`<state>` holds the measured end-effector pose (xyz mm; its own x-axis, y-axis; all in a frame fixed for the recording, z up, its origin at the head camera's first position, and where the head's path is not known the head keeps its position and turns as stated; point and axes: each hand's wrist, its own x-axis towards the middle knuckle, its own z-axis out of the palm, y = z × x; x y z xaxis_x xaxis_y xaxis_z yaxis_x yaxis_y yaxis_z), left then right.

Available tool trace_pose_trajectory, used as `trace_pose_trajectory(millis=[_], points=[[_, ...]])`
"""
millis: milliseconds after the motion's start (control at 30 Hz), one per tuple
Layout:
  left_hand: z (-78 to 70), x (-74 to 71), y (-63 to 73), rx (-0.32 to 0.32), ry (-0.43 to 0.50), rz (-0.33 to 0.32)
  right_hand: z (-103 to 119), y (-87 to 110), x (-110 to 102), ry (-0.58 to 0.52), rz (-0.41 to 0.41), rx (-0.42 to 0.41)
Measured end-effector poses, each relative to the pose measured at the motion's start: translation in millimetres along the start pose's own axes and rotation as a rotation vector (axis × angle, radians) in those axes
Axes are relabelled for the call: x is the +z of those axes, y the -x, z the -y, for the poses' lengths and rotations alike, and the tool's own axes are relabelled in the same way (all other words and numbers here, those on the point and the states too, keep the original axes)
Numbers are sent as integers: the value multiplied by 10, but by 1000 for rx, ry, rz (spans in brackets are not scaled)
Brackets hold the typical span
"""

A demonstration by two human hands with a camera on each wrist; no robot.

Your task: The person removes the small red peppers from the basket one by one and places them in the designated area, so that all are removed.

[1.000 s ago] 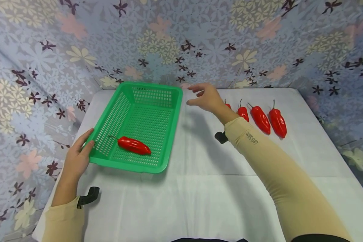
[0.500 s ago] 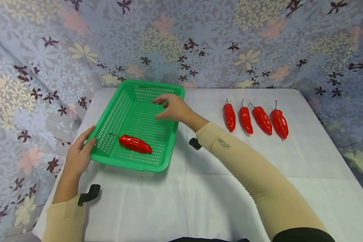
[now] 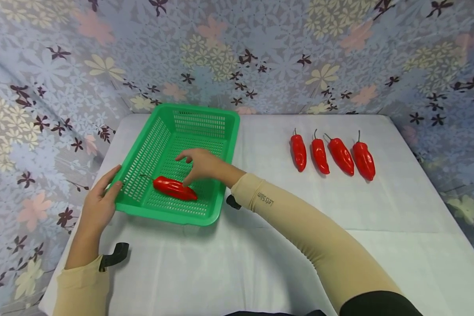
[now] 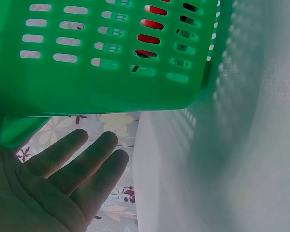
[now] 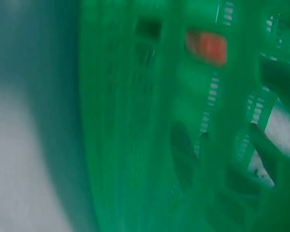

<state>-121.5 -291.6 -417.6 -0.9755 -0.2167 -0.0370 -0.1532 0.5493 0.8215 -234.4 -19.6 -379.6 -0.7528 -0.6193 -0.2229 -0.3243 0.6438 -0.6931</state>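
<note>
A green plastic basket [image 3: 231,166] with slotted walls sits on the left of the table. Inside lies one red pepper [image 3: 170,188], its stem pointing left. My left hand [image 3: 99,206] holds the basket's left front corner, thumb and index finger over the rim; the left wrist view shows three straight fingers [image 4: 92,174] below the rim. My right hand [image 3: 203,166] reaches inside above that pepper with thumb and fingers spread apart, the thumb tip overlapping the pepper. Through the wall, the right wrist view catches part of the red pepper [image 5: 208,47], blurred.
Several more red peppers [image 3: 320,156] lie in a row at the right back of the table, stems pointing away. A white cloth [image 3: 174,267] covers the table. Floral fabric [image 3: 276,52] hangs behind it and along the sides.
My right hand has moved left and nearer, from beyond the basket's right rim to above the pepper inside, uncovering the row of peppers. My left hand stays at the basket's corner.
</note>
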Motion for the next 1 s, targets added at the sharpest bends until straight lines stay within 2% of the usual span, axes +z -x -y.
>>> trace_pose_trajectory(millis=[167, 433, 600, 767, 1000], points=[[8, 0, -3, 1, 8, -2, 58, -29, 211, 8, 53, 64], [15, -6, -26, 15, 5, 5, 40, -106, 344, 40, 64, 144], [2, -25, -21, 16, 10, 2, 38, -149, 384, 55, 62, 152], [-7, -17, -10, 9, 17, 2, 50, -135, 389, 24, 97, 143], [-5, -16, -11, 19, -6, -2, 52, -91, 348, -66, 107, 129]])
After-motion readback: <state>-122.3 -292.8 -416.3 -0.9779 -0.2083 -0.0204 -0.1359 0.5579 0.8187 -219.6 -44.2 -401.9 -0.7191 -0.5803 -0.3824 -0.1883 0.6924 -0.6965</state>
